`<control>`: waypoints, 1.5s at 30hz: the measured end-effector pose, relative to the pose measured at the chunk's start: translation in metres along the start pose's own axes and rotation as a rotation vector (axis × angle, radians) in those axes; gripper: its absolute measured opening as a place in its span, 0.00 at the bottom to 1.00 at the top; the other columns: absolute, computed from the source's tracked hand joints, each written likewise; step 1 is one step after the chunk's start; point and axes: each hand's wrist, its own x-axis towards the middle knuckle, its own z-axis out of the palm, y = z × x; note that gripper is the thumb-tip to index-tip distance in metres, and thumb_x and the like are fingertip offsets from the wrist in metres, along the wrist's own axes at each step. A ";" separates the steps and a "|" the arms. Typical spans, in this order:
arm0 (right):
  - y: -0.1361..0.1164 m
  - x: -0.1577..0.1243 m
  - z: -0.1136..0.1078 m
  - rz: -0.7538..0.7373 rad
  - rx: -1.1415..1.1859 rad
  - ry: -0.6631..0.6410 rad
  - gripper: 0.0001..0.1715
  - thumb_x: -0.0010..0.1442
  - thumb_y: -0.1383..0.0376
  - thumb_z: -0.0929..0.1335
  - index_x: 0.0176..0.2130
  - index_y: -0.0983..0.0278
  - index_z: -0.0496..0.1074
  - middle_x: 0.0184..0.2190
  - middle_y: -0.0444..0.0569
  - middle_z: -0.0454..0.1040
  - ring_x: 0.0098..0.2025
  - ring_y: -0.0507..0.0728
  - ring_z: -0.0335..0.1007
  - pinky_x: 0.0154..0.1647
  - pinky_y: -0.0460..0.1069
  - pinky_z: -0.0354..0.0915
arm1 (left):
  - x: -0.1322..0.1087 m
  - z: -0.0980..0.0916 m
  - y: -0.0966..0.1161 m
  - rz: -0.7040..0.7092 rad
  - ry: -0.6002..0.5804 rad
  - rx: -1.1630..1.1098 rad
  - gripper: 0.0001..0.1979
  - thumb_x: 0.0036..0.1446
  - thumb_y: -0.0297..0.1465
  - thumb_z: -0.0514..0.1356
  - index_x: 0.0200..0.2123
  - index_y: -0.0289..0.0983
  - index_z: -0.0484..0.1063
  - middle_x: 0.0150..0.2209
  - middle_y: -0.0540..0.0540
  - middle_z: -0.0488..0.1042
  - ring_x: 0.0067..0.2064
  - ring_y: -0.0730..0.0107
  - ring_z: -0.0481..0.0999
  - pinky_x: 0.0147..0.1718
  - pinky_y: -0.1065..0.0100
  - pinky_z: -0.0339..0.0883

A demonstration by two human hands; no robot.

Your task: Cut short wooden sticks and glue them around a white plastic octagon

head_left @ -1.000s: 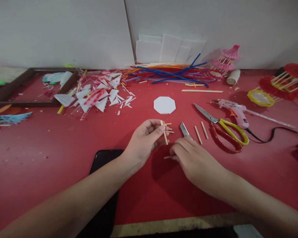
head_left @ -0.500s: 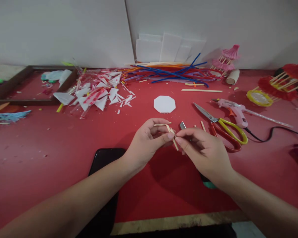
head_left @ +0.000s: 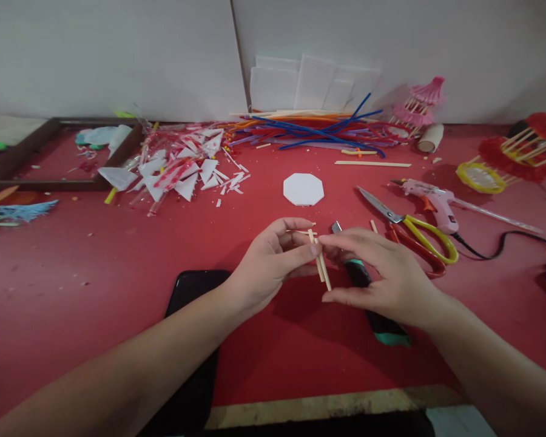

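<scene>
Short pale wooden sticks [head_left: 321, 267] lie side by side, pinched between the thumb and fingers of my left hand [head_left: 273, 252]. My right hand [head_left: 386, 273] spans one of these sticks, its forefinger at the upper end and its thumb at the lower end. Another thin stick [head_left: 303, 232] shows behind my left thumb, among the fingers. Under my right hand, partly hidden, lies a tool with a black and green handle [head_left: 391, 331] and a metal tip. Beyond both hands rests a white octagonal piece [head_left: 303, 189], flat on the red table.
Scissors [head_left: 403, 221] and a pink glue gun [head_left: 432, 200] with a cord lie to the right. Pipe cleaners [head_left: 327, 130], white scraps [head_left: 186, 182] and a dark frame [head_left: 40, 185] sit farther back. A black phone [head_left: 195, 285] is under my left forearm. Stick-and-frill models [head_left: 514, 152] stand at right.
My right hand has spread its thumb down from its forefinger along a stick, where before it was pinched at the top. Two sticks now show side by side, and more of the black-green tool is visible.
</scene>
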 end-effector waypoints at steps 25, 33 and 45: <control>-0.003 -0.004 -0.001 -0.016 -0.033 -0.009 0.65 0.53 0.55 0.78 0.73 0.50 0.39 0.63 0.48 0.70 0.61 0.63 0.70 0.56 0.56 0.74 | -0.002 -0.002 0.001 -0.062 -0.092 0.075 0.22 0.45 0.27 0.75 0.42 0.38 0.71 0.25 0.54 0.78 0.27 0.74 0.78 0.27 0.75 0.76; -0.002 -0.005 -0.001 0.020 -0.026 -0.020 0.62 0.51 0.56 0.78 0.72 0.52 0.46 0.62 0.50 0.71 0.60 0.65 0.71 0.55 0.56 0.74 | -0.003 -0.002 0.000 -0.032 -0.103 0.061 0.22 0.45 0.27 0.75 0.41 0.37 0.71 0.24 0.54 0.78 0.26 0.76 0.78 0.27 0.76 0.76; -0.004 -0.006 0.000 0.016 -0.041 0.002 0.62 0.51 0.54 0.78 0.72 0.52 0.46 0.61 0.50 0.73 0.58 0.63 0.74 0.54 0.55 0.75 | -0.005 0.000 0.002 0.016 -0.147 0.107 0.19 0.47 0.23 0.73 0.40 0.37 0.70 0.24 0.55 0.78 0.25 0.77 0.78 0.30 0.75 0.74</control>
